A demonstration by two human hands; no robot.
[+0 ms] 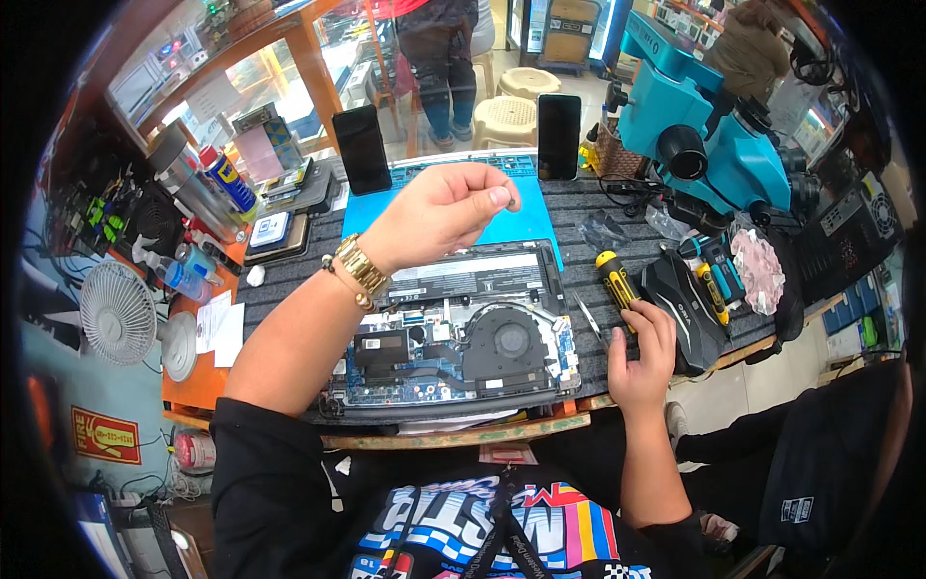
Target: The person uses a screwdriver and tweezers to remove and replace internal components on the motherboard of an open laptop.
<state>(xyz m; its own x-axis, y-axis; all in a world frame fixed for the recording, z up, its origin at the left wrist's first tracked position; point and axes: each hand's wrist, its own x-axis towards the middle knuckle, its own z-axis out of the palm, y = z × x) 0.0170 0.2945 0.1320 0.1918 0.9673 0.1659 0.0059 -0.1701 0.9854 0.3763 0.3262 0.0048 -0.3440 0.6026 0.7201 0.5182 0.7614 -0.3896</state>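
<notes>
An opened laptop is lying at the bench's front edge, its fan and boards exposed, with a blue mat just behind it. Little open room is showing: bottles and a spray can are crowding the left end, a teal microscope and a black tool case are filling the right. The left hand is hovering above the laptop's rear, wrist bent, fingertips pinched together; whatever they are gripping is too small to make out. The right hand is resting at the front right edge, fingers curled onto a yellow-handled screwdriver beside tweezers. Whether it is actually gripping the screwdriver is hard to tell.
</notes>
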